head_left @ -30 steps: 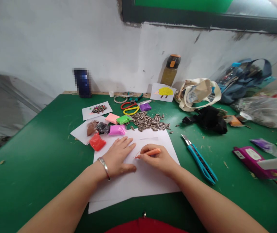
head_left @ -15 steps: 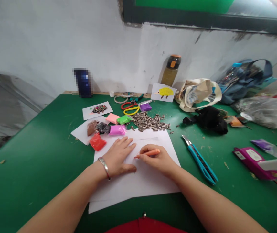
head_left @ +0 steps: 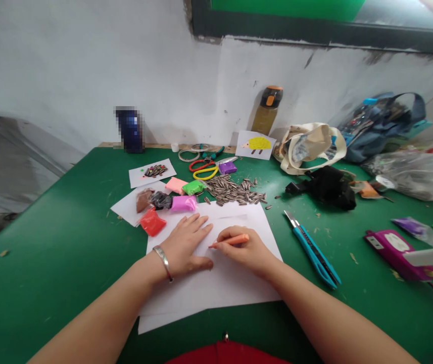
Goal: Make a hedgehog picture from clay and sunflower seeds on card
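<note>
White paper sheets (head_left: 239,288) lie overlapped on the green table in front of me. My left hand (head_left: 189,245), with a silver bracelet at the wrist, rests flat on the paper with its fingers spread. In my right hand (head_left: 248,253) is an orange marker (head_left: 237,239), pinched between thumb and fingers. Its tip is at the paper, just right of my left hand; any mark there is too faint to make out. Beyond the hands lie bagged clay packets, among them a red one (head_left: 153,222) and a purple-pink one (head_left: 184,203), beside a heap of sunflower seeds (head_left: 231,189).
On the right are a blue utility knife (head_left: 313,250) with its blade out and a magenta glue gun (head_left: 400,255). Scissors (head_left: 205,173), a yellow hedgehog picture (head_left: 256,145), a seed-covered card (head_left: 152,172), a bottle (head_left: 267,111) and bags (head_left: 310,149) stand or lie toward the wall.
My right hand and the marker have shifted very slightly to the left over the paper. The left hand stays where it was.
</note>
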The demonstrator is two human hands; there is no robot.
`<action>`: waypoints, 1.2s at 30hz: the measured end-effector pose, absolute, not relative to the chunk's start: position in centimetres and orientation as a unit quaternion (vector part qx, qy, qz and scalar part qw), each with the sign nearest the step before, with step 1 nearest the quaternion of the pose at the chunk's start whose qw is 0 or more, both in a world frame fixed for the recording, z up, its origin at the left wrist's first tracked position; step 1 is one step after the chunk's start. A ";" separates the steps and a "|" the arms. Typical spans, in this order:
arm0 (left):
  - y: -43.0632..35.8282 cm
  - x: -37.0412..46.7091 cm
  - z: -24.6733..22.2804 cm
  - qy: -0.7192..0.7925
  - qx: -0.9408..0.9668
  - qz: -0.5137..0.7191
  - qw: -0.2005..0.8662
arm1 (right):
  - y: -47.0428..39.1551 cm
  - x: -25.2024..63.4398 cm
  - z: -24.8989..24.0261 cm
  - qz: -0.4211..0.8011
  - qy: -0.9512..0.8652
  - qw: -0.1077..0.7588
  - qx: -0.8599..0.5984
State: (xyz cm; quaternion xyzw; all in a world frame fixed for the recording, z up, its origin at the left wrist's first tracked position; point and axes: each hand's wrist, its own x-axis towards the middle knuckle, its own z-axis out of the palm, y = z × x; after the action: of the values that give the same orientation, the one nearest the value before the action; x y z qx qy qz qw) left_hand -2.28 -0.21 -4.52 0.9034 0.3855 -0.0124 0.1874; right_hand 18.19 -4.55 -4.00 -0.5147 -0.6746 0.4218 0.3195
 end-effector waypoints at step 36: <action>-0.2 -2.0 -4.0 0.392 0.900 -0.037 0.186 | -4.6 18.5 -4.3 0.412 -0.690 0.324 -0.499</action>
State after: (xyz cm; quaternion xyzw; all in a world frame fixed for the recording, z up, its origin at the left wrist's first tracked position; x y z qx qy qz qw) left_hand -2.00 -0.24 -4.05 0.9001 0.3922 -0.0371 0.1859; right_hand 18.51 -4.59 -4.31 -0.4990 -0.6898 0.4124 0.3242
